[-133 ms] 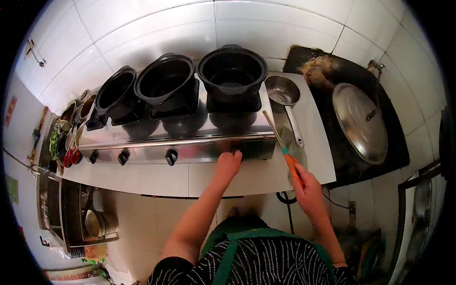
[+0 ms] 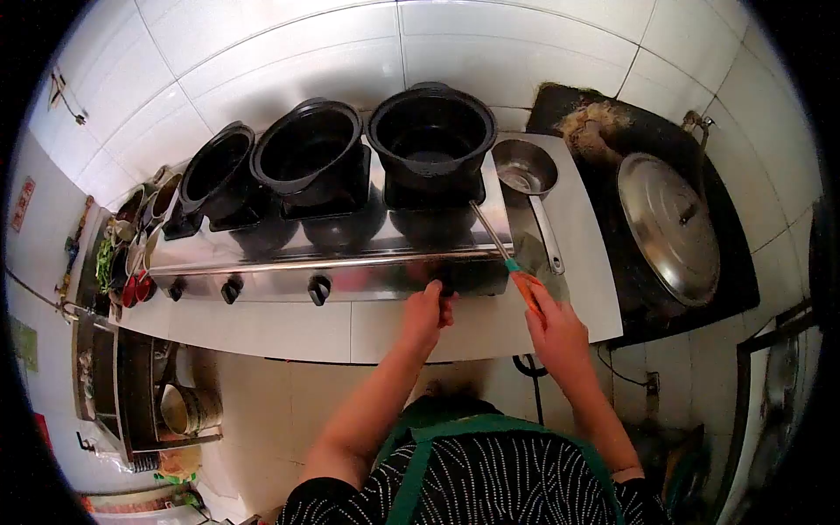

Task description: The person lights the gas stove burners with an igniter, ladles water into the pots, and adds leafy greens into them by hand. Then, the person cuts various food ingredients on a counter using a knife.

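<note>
My left hand [image 2: 426,313] is closed at the front panel of the steel stove [image 2: 367,278], below the right-hand pot, where a knob is mostly hidden by the fingers. My right hand [image 2: 557,337] grips the orange handle of a long metal-tipped lighter [image 2: 525,284]. Its thin tip reaches up to the stove top, by the burner under the right black pot [image 2: 430,136]. A middle black pot [image 2: 306,147] and a left black pot [image 2: 218,171] stand on the other burners. No flame is visible.
Right of the stove lies a small steel saucepan [image 2: 525,168]. Farther right, a large metal lid [image 2: 669,227] rests on a black surface. Bowls with red spoons [image 2: 137,287] and greens [image 2: 105,262] crowd the left end. A bucket [image 2: 188,409] sits on a lower shelf at left.
The lighter's tip has moved left and slightly down, closer to the burner under the right pot. My right hand has shifted slightly left with it. My left hand's fingers have turned at the panel.
</note>
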Demonstrator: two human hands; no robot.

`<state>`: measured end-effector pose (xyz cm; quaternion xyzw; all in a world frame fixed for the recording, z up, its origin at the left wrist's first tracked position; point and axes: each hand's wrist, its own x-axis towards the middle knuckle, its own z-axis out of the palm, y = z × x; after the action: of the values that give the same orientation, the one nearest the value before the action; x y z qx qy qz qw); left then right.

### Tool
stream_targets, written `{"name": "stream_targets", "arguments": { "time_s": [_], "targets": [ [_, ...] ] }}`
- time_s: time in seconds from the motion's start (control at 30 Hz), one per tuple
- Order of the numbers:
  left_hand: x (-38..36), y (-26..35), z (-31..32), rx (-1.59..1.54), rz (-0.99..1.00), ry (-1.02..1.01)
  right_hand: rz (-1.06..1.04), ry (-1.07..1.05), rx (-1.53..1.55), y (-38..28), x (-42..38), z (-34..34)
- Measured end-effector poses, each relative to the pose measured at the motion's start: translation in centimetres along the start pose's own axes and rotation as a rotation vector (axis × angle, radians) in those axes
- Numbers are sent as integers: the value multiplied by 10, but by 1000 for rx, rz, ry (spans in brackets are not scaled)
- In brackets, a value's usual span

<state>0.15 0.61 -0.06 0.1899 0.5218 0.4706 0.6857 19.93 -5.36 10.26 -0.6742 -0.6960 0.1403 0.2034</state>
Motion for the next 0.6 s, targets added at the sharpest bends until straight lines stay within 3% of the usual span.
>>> {"name": "stream_targets", "arguments": {
  "time_s": [0.03,0.13,0.27,0.33,0.37,0.43,0.6],
  "targets": [
    [-3,-4,1,-178,-37,-2,-16,6,-98,-1,5,2],
    [-2,-15,1,-264,-14,-80,-54,8,-198,3,20,9],
    [0,-14,3,-306,-21,-11,-124,11,-254,4,38,16],
    [-5,1,4,740,271,192,-123,-37,-265,-1,46,17],
    [0,-1,0,737,267,195,-126,-43,-265,-1,48,19],
    [16,-7,-7,1213,644,327,-184,41,-282,1,54,24],
    [12,-3,-1,1235,570,368,-118,-55,-299,-3,66,22]
  ]
}}
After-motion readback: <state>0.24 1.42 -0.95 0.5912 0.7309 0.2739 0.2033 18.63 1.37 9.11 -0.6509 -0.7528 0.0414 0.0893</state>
